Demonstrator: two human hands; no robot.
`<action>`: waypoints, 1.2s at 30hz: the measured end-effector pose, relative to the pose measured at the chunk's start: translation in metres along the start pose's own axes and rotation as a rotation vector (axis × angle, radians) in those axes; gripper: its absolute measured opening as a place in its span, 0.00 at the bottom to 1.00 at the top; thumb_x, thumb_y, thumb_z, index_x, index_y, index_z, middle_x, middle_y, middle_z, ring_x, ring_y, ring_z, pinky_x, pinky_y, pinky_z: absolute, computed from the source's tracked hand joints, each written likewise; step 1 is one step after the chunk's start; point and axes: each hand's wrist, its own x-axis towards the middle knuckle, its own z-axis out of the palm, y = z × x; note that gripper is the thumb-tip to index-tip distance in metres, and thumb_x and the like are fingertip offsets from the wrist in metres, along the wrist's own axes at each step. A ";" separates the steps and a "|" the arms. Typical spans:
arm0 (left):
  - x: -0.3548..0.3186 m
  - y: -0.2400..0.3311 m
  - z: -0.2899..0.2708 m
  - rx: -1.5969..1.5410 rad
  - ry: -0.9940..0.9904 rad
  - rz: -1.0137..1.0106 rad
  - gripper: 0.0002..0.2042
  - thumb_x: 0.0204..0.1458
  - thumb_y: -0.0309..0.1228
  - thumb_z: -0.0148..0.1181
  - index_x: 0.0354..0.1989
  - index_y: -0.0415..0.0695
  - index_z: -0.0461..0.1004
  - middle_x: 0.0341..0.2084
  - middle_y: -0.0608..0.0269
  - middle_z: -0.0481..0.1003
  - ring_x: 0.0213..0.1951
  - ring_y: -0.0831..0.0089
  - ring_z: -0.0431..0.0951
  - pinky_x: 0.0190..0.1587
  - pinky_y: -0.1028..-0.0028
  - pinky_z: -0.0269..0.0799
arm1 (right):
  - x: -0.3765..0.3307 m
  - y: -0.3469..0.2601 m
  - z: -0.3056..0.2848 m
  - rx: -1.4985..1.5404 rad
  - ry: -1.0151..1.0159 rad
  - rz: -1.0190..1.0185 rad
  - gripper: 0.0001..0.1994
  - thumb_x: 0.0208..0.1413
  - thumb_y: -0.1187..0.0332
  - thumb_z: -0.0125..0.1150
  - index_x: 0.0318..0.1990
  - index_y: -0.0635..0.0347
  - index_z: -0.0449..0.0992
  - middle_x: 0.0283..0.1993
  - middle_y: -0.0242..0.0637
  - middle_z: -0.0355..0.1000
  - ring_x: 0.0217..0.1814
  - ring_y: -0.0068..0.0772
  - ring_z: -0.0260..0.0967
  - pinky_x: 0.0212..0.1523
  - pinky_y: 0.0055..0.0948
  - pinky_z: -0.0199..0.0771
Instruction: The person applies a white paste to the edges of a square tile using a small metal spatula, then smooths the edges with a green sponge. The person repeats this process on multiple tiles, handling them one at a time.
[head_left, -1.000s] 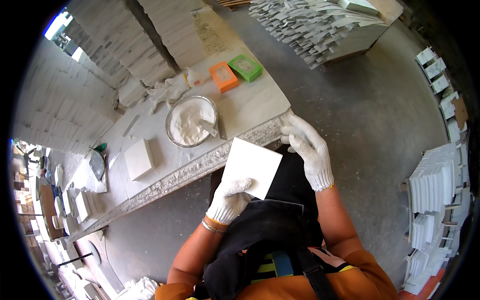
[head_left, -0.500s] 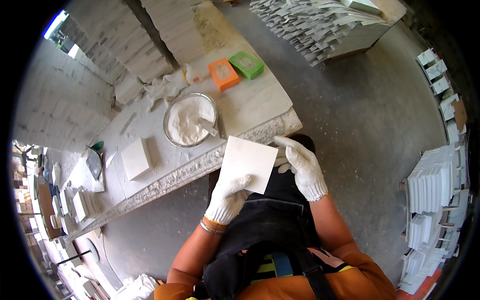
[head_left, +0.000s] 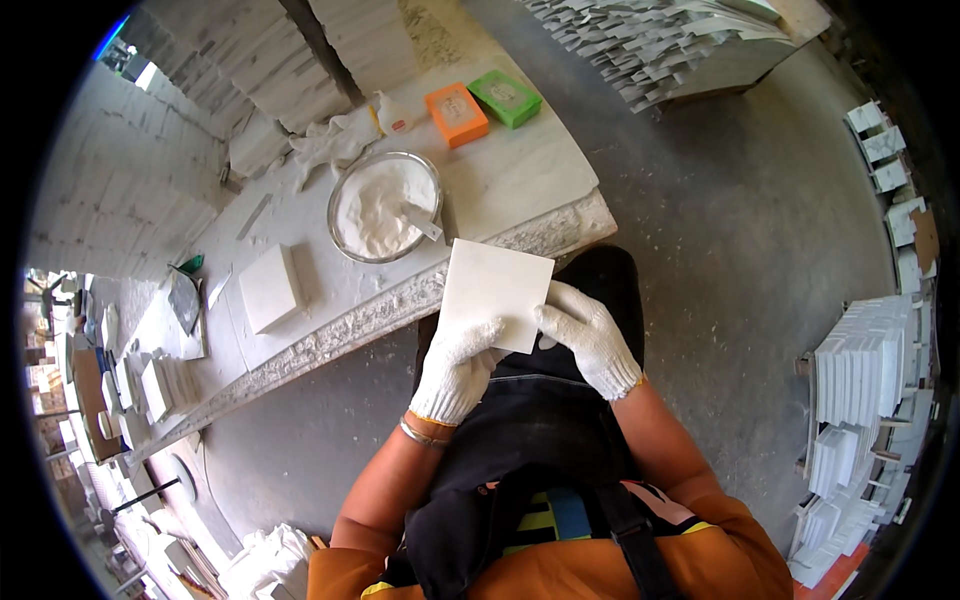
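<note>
Far left: stacks of pale tiles [head_left: 110, 200] behind a long stone table [head_left: 520, 190] with a carved front edge. On the table, a thick white square block [head_left: 268, 288] lying flat. Just right of it, a round metal bowl [head_left: 386, 207] full of white powder, with a small scoop [head_left: 420, 220] resting in it. Behind the bowl, a crumpled white cloth [head_left: 335, 140]; further right, an orange box [head_left: 456, 113] and a green box [head_left: 505, 98] side by side. Over the lap, at the table's edge: left hand [head_left: 455, 368], in a white knit glove, clamped on the lower left edge of a thin white square tile [head_left: 497, 292]. Right hand [head_left: 588, 338], gloved too, gripping the tile's lower right corner. Hands near each other, not touching; tile held slightly tilted above a black apron [head_left: 540, 430]. Far right, on the grey floor [head_left: 720, 260], more white tiles stacked on racks [head_left: 860, 380].
</note>
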 end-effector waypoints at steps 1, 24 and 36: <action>0.000 0.000 -0.002 -0.004 -0.004 -0.007 0.29 0.55 0.27 0.65 0.66 0.42 0.63 0.55 0.59 0.73 0.57 0.65 0.75 0.59 0.60 0.73 | -0.003 0.003 0.001 -0.003 -0.007 0.005 0.23 0.65 0.61 0.62 0.62 0.67 0.72 0.53 0.34 0.76 0.50 0.22 0.72 0.45 0.23 0.76; -0.033 0.031 -0.045 0.096 -0.059 0.032 0.27 0.56 0.33 0.67 0.60 0.33 0.70 0.51 0.55 0.78 0.51 0.65 0.79 0.57 0.65 0.74 | 0.007 -0.037 0.023 -0.455 -0.086 -0.349 0.18 0.52 0.69 0.70 0.49 0.68 0.80 0.43 0.39 0.80 0.41 0.23 0.75 0.44 0.26 0.76; -0.015 0.027 -0.055 -0.112 -0.024 -0.022 0.39 0.49 0.39 0.75 0.68 0.44 0.62 0.57 0.55 0.73 0.58 0.57 0.76 0.54 0.56 0.78 | 0.031 -0.068 0.057 -0.664 -0.147 -0.425 0.14 0.56 0.69 0.68 0.50 0.63 0.81 0.40 0.38 0.79 0.38 0.25 0.76 0.42 0.25 0.76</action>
